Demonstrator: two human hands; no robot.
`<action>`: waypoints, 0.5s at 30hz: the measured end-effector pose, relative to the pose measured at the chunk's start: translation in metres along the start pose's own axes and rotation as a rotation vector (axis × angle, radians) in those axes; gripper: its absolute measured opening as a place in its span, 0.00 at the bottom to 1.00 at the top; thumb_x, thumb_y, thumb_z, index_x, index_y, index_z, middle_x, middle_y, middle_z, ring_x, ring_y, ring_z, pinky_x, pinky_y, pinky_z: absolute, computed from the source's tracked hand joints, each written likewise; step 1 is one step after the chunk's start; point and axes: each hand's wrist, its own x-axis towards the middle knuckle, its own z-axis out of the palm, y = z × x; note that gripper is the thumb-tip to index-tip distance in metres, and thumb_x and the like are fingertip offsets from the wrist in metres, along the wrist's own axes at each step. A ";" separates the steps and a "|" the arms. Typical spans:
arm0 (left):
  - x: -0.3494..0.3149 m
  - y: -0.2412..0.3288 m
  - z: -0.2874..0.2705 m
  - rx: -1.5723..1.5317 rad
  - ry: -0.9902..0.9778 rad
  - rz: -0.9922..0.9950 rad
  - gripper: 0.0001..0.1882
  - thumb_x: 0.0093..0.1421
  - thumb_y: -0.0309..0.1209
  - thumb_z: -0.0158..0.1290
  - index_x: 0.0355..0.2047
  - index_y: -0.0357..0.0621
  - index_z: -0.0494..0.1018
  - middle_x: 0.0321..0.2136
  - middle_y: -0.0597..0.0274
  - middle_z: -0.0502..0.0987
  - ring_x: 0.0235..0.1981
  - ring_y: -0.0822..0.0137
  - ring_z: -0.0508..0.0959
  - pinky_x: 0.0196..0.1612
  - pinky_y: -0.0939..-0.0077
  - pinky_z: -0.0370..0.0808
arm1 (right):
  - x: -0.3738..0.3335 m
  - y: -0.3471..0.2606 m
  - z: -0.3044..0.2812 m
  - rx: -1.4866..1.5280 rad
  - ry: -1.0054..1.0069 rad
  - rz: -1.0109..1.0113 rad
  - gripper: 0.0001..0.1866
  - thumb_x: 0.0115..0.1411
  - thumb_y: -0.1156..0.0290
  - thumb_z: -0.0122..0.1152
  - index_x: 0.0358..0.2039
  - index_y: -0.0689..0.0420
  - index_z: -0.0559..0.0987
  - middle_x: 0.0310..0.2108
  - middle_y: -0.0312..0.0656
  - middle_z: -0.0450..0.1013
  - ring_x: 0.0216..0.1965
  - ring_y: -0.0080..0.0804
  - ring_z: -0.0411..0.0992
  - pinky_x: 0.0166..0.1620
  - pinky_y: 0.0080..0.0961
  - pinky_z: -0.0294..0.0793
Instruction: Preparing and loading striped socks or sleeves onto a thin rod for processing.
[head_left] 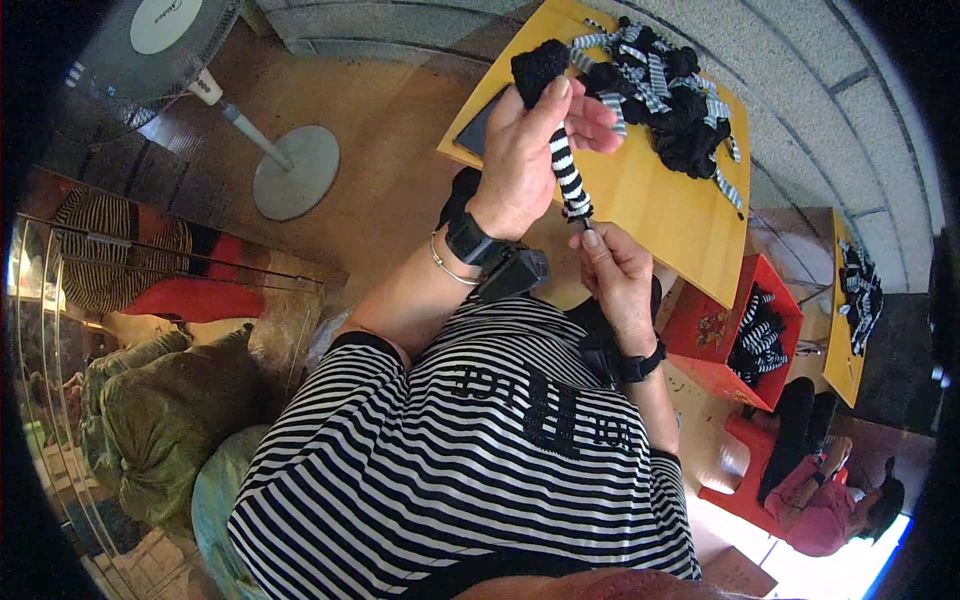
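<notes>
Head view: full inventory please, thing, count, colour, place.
Knitted piece: one, black with a striped tail, held in both hands.
Pile of knitted pieces: one, black and striped, on the table.
Table: one, yellow, ahead.
Box: one, red, right, holds striped pieces.
Fan: one, grey, upper left.
Sacks: green, lower left.
Seated person: one, pink top, lower right.
Left hand: grip on the black end.
Right hand: pinching the tail's tip.

A heap of black and striped knitted pieces (668, 95) is piled on the square yellow wooden table (670, 215). Left of the table, a grey standing fan (200, 80) is placed. Right of it, a red plastic box (735, 335) is set, with more striped pieces inside.
</notes>
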 end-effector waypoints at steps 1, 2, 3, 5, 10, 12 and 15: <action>0.000 0.003 0.001 0.036 0.011 -0.029 0.15 0.67 0.40 0.44 0.39 0.40 0.67 0.30 0.52 0.77 0.29 0.58 0.80 0.36 0.65 0.77 | 0.000 0.001 -0.005 -0.001 0.002 0.000 0.11 0.67 0.68 0.49 0.33 0.61 0.76 0.16 0.25 0.60 0.15 0.12 0.53 0.18 0.12 0.50; -0.001 0.005 0.001 0.072 0.025 -0.057 0.14 0.67 0.40 0.44 0.36 0.40 0.67 0.24 0.57 0.76 0.26 0.60 0.79 0.33 0.66 0.77 | -0.001 0.000 -0.010 -0.039 -0.006 -0.032 0.11 0.67 0.68 0.50 0.33 0.61 0.76 0.16 0.25 0.60 0.15 0.12 0.53 0.18 0.13 0.50; -0.002 0.003 0.000 0.071 0.027 -0.057 0.14 0.67 0.40 0.44 0.36 0.40 0.67 0.24 0.57 0.76 0.26 0.60 0.79 0.33 0.66 0.77 | -0.001 -0.001 -0.013 -0.077 -0.013 -0.063 0.11 0.67 0.67 0.50 0.32 0.61 0.76 0.16 0.25 0.60 0.15 0.12 0.53 0.18 0.13 0.50; -0.005 -0.006 0.001 0.111 -0.062 -0.070 0.14 0.67 0.39 0.45 0.30 0.42 0.66 0.15 0.65 0.68 0.20 0.63 0.77 0.28 0.69 0.76 | 0.003 -0.006 -0.015 -0.065 -0.008 -0.056 0.10 0.67 0.68 0.51 0.33 0.61 0.76 0.17 0.25 0.61 0.16 0.12 0.53 0.19 0.13 0.51; -0.017 -0.021 0.009 0.045 -0.105 -0.081 0.14 0.67 0.39 0.45 0.29 0.42 0.65 0.14 0.66 0.65 0.19 0.65 0.75 0.28 0.67 0.76 | 0.007 -0.014 -0.008 -0.119 0.075 -0.091 0.08 0.65 0.71 0.53 0.31 0.60 0.77 0.17 0.25 0.62 0.18 0.10 0.57 0.21 0.12 0.55; -0.014 -0.021 0.011 0.045 -0.004 -0.066 0.13 0.67 0.38 0.45 0.34 0.40 0.66 0.22 0.60 0.73 0.25 0.63 0.78 0.33 0.66 0.78 | 0.006 -0.014 -0.004 -0.056 0.081 -0.061 0.08 0.65 0.71 0.53 0.32 0.60 0.77 0.17 0.25 0.62 0.18 0.10 0.57 0.21 0.12 0.55; -0.011 -0.011 0.016 -0.038 0.042 0.010 0.13 0.67 0.38 0.45 0.40 0.39 0.67 0.33 0.53 0.77 0.32 0.60 0.80 0.38 0.64 0.79 | 0.006 -0.012 -0.003 0.024 0.055 -0.022 0.08 0.66 0.71 0.52 0.32 0.60 0.77 0.17 0.24 0.62 0.18 0.10 0.57 0.20 0.12 0.55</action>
